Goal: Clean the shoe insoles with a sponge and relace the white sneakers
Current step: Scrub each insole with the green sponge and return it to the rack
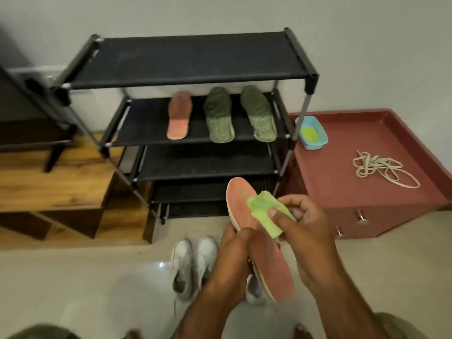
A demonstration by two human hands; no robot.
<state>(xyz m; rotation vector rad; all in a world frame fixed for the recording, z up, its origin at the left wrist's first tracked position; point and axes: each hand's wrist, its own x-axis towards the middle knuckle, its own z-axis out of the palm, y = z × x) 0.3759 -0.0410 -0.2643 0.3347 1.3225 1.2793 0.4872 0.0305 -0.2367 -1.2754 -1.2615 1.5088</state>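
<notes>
A wooden stand [49,182] is sitting at the far left, beside a black shoe rack [186,77]. On the rack's second shelf three insoles are lying heel-forward: one pink insole [178,118] near the shelf's middle and two green insoles [219,116] [258,113] toward its right end. On the floor in front of the rack two white sneakers [182,265] [206,255] are standing side by side, without laces. Another shoe is showing partly behind the hands.

The left hand [234,250] is gripping a second pink insole [271,265] from its left edge, fingers curled round it, and is holding it above the sneakers. The right hand [305,223] is pinching a green sponge [259,206] between thumb and fingers and pressing it against the insole's upper half. The hands and the insole are hiding part of the rack's bottom shelves.

On the red cabinet [342,182] at right, a blue tub [318,140] is sitting at the top's back left corner, holding a second sponge [309,134]. A tangle of white laces [381,170] is lying near the top's middle.
</notes>
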